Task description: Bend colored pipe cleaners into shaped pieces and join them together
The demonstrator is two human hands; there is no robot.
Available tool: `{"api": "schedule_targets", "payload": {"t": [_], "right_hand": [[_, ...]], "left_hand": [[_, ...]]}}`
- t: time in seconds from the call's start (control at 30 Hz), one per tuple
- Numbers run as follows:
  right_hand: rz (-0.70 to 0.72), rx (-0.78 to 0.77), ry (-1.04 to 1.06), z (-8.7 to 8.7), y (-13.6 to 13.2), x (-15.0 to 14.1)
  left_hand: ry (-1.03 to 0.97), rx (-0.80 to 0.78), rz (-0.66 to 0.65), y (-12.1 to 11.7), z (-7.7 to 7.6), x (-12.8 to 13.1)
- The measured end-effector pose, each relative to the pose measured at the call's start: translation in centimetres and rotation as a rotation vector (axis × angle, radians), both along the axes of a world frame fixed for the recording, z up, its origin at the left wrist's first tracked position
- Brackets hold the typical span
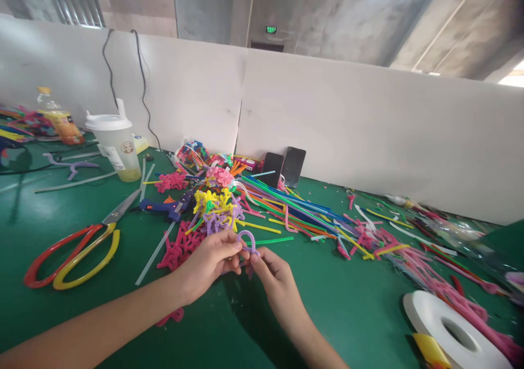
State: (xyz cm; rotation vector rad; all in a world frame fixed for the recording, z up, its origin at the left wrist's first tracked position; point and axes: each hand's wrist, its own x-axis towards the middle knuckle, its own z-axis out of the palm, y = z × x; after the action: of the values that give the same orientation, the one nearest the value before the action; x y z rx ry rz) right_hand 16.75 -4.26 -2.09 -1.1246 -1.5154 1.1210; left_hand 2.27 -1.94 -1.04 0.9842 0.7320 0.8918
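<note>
A light purple pipe cleaner (248, 234), bent into a loop, is held up between my two hands above the green table. My left hand (215, 257) pinches one side of it between thumb and fingers. On the other side, my right hand (271, 273) grips it with the thumb in front; its lower end hangs partly hidden behind the fingers. Just beyond lie yellow bent pipe cleaner pieces (216, 200) and purple ones (221, 220). Dark pink shaped pieces (180, 246) are beside and partly under my left forearm.
Large scissors (85, 249) and a blue glue gun (167, 208) lie on the left, near a lidded cup (117, 145). Straight coloured pipe cleaners (295, 205) spread rightwards. Two phones (293, 167) lean on the white partition (368, 123). A white tape roll (426, 317) sits front right.
</note>
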Motion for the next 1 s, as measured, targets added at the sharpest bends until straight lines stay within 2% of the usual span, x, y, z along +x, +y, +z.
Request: {"api": "schedule_targets", "payload": {"t": [0.2,0.33,0.4,0.57,0.73,0.87,1.0], "right_hand": [[-0.025,0.125,-0.24,0.2,-0.3,0.3],[-0.008,0.1,-0.294,0.2,-0.3,0.3],[0.003,0.069,-0.268,0.1,-0.2,0.3],[0.038,0.023,-0.208,-0.3,-0.1,0.2],[0.03,-0.031,-0.191,-0.5,-0.3,0.2],[0.121,-0.116,-0.02,-0.3,-0.1,0.2],[0.285,-0.349,0.403,-0.5,0.0,0.1]], "left_hand": [[0.344,0.26,-0.11,0.2,0.9,-0.2],[0.499,0.35,-0.153,0.2,1.3,-0.6],[0.522,0.349,-0.158,0.3,1.3,-0.8],[0.418,0.289,-0.173,0.5,0.8,-0.9],[0.448,0.368,-0.167,0.5,0.6,-0.8],[0.426,0.362,-0.151,0.6,0.4,-0.8],[0.294,0.33,-0.198,0.6,0.3,-0.7]]}}
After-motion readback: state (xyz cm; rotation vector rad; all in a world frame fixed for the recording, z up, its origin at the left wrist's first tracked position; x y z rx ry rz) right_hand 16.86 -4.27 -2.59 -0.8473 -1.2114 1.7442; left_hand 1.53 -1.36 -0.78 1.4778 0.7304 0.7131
